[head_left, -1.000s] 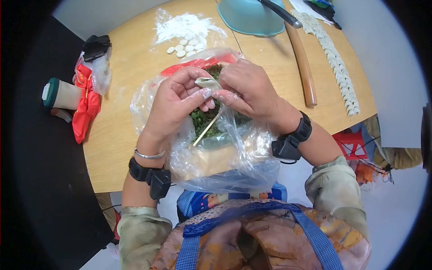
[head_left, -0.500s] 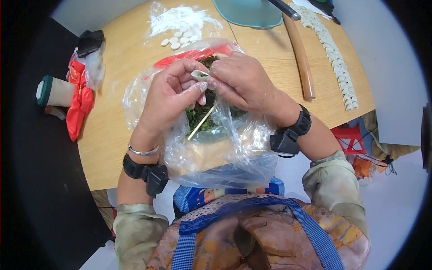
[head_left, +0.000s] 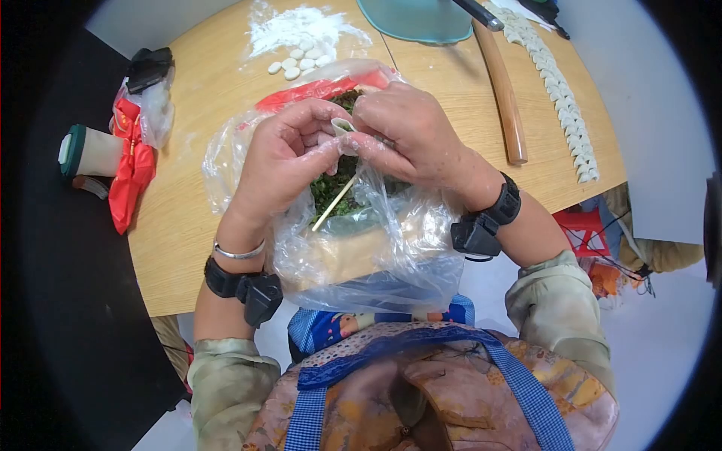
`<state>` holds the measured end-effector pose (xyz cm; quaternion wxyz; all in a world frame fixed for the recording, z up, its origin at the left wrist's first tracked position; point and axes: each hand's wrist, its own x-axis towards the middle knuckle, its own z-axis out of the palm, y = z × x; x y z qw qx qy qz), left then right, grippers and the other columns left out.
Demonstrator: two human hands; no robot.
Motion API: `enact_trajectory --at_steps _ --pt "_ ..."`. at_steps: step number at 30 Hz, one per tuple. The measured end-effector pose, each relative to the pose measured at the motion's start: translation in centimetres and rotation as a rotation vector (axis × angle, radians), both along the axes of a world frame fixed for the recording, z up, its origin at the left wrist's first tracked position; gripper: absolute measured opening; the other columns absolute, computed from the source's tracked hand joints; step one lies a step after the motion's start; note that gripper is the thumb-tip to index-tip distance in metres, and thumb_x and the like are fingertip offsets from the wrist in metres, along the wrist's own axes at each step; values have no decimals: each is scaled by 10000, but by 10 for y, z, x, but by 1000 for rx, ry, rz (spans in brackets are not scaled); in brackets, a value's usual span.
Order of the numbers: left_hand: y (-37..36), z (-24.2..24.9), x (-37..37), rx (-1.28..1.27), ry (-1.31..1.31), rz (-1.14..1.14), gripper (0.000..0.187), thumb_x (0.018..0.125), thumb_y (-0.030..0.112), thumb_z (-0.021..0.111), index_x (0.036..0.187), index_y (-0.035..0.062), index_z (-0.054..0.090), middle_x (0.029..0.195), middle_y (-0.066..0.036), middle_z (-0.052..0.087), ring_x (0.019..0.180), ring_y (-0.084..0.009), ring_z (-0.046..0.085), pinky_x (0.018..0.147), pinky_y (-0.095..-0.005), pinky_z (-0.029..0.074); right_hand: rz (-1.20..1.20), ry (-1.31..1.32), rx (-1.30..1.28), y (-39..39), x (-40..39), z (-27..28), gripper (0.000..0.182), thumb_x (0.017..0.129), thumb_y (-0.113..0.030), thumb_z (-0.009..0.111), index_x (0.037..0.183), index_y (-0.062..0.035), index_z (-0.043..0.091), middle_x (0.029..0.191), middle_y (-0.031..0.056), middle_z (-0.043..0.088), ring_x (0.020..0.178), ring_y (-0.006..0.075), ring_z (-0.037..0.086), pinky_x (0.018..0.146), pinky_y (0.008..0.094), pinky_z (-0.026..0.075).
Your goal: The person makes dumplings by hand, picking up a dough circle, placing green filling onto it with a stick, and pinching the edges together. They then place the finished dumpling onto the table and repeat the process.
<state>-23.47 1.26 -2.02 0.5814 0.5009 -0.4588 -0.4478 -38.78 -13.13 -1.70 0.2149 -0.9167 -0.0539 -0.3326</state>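
Observation:
Between my two hands, in the head view, is a small white dough wrapper (head_left: 343, 126) with a bit of green filling in its opening. My left hand (head_left: 289, 154) pinches it from the left, and my right hand (head_left: 410, 135) grips its right edge with thumb and curled fingers. Below them lies chopped green filling (head_left: 325, 191) in a clear plastic bag (head_left: 406, 248), with a light wooden stick (head_left: 335, 203) resting in it. My fingers hide part of the filling.
Small dough discs (head_left: 292, 73) lie beside loose flour (head_left: 304, 30) at the back. A teal board (head_left: 414, 19), a wooden rolling pin (head_left: 502, 98) and a long row of shaped dumplings (head_left: 560, 94) are at the right. A red bag (head_left: 134, 177) hangs at the left edge.
The wrapper has tilted and its opening looks narrower, pinched more closely between both hands. My left fingertips have shifted slightly, nearer my right hand.

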Motion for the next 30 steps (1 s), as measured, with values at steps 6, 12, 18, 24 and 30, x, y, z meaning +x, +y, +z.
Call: enact_trajectory --at_steps 6,12,18,24,30 --pt "-1 -2 0 -1 -30 22 271 868 -23 592 1137 -6 572 969 -35 623 806 -66 576 673 -207 481 19 -25 -40 -1 2 -4 139 879 -216 621 925 -85 631 731 93 601 698 304 598 649 424 451" --pt "1 0 -3 81 -166 103 241 856 -1 628 1097 -3 616 925 -4 614 739 -58 574 648 -201 475 7 -76 -6 1 3 -8 195 852 -230 637 995 -98 660 759 91 630 696 304 606 642 421 460" --pt "2 -11 -1 33 -180 83 260 842 -15 634 1102 -15 631 920 8 616 750 -58 580 649 -199 466 38 -107 10 1 2 -4 206 849 -251 654 803 -59 596 732 102 590 687 320 574 654 412 446" --pt "3 -12 -2 -1 -142 92 249 876 71 661 1112 -2 630 911 16 617 730 -48 556 601 -196 431 23 -123 17 4 4 -7 180 863 -226 635 811 -64 576 752 92 592 720 309 581 682 418 439" --pt "2 -9 -1 47 -171 96 261 858 54 668 1108 -16 639 882 2 618 694 -56 555 610 -201 451 56 -172 28 1 5 -9 183 857 -254 661 785 -100 593 701 81 566 670 304 562 625 406 429"
